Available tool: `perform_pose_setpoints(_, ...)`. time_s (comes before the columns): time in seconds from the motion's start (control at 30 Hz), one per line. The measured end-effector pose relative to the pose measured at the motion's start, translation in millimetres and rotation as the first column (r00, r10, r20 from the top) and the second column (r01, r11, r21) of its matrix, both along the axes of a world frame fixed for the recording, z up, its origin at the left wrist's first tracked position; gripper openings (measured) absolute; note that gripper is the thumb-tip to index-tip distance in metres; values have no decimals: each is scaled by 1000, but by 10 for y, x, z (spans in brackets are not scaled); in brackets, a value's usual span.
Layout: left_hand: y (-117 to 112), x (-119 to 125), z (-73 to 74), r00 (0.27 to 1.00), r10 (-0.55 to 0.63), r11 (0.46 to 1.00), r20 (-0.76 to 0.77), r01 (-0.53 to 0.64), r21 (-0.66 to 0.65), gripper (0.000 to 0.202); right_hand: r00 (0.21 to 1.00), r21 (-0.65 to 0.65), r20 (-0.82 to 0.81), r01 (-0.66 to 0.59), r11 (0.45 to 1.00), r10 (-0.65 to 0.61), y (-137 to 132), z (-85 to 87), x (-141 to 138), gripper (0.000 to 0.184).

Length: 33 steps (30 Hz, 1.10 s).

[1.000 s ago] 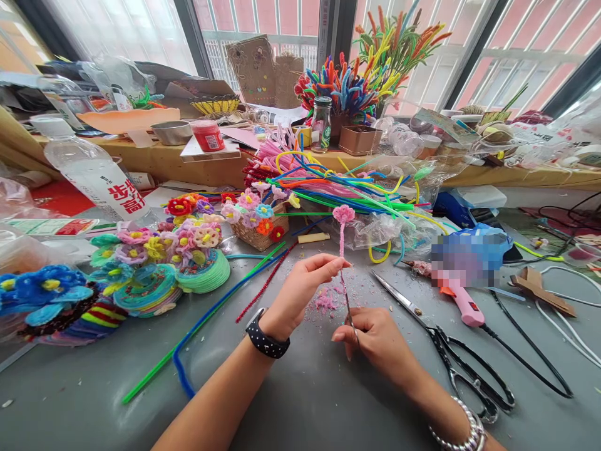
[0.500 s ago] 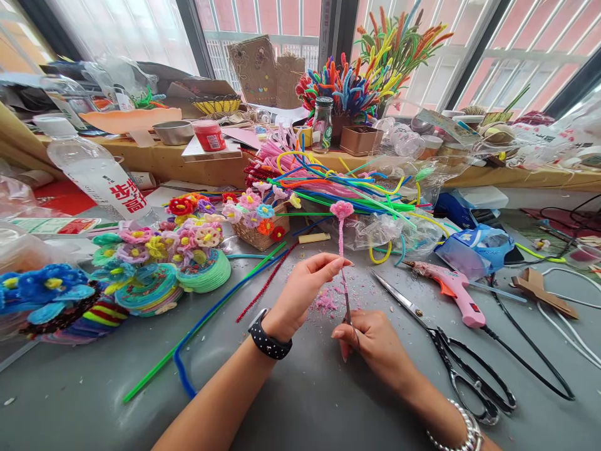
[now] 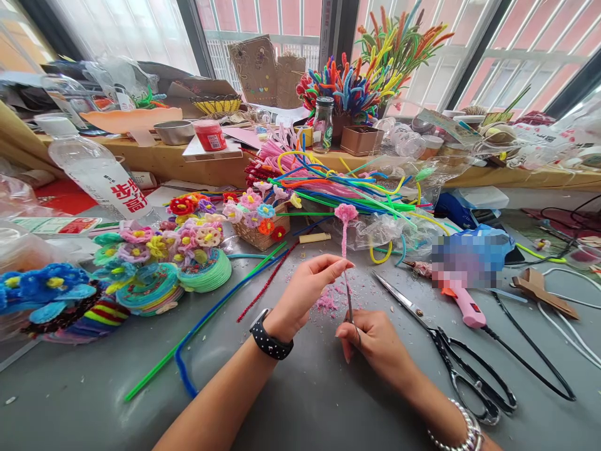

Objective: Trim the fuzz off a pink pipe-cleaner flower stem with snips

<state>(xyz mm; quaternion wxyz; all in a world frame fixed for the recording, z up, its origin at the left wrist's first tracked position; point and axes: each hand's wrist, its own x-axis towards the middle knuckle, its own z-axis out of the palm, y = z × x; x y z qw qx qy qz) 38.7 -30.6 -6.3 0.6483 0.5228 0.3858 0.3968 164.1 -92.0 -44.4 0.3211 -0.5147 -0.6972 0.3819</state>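
My left hand [image 3: 303,291] is closed, pinching the stem of a pink pipe-cleaner flower [image 3: 346,213] between thumb and fingertips. The flower stands upright, its fluffy head at the top. Just below, my right hand [image 3: 378,344] is closed around a small pair of scissors [image 3: 349,302]. Their thin blades point up to the lower stem by my left fingertips; whether they touch it I cannot tell. Pink fuzz clippings [image 3: 326,302] lie scattered on the grey table [image 3: 310,401] behind my hands.
Large black-handled scissors [image 3: 439,341] and a pink glue gun [image 3: 469,308] with a cord lie at right. Loose green and blue pipe cleaners [image 3: 181,347] cross the left side, near pipe-cleaner flower pots [image 3: 204,272]. Behind are a pipe-cleaner pile [image 3: 328,181] and a water bottle [image 3: 101,172].
Both hands, with the flower and the small scissors, have shifted very slightly to the right in the picture. Each hand keeps its hold.
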Motion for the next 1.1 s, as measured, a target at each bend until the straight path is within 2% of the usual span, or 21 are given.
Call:
perform_pose_setpoints(0.17,8,-10,4,998,8,1000,55,-8,4,17,1000,-2,7,16,1000,-16,1,-8,14,74)
perform_pose_setpoints(0.43,15,-34,39,998,-1,1000,58,0,10,18,994,7,24,-107,994,107,-3,-17,35,76)
perform_pose_setpoints(0.67,13,-27,53,998,2,1000,62,-2,1,21,996,45,33,-88,995,87,4,69,44,78)
perform_pose_setpoints(0.9,11,-18,47,1000,23,999,14,-24,45,20,989,63,128,-87,994,79,-11,31,22,76)
perform_pose_setpoints(1.0,16,-18,41,999,49,997,8,-50,55,21,970,87,242,-30,996,8,-25,13,17,71)
perform_pose_setpoints(1.1,19,-20,38,996,84,994,5,-84,74,23,908,163,394,81,983,-141,-41,4,18,61)
